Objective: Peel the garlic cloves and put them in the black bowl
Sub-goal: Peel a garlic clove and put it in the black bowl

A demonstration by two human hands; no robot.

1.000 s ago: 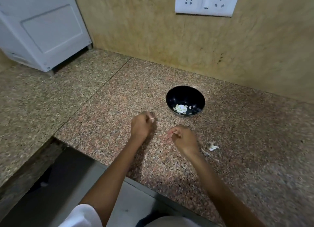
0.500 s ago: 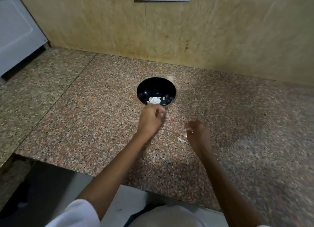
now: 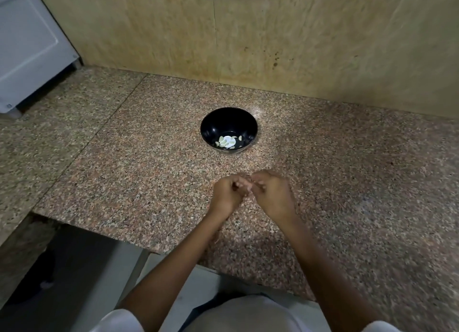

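My left hand (image 3: 227, 195) and right hand (image 3: 273, 195) meet fingertip to fingertip above the speckled granite counter (image 3: 124, 170). Their fingers are curled inward, but blur hides whether they pinch anything. Just beyond them stands the black bowl (image 3: 223, 123), with pale peeled garlic cloves (image 3: 227, 141) lying in its bottom.

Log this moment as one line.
left hand, right hand: fingers curled, close together, contents blurred | black bowl: peeled garlic cloves inside
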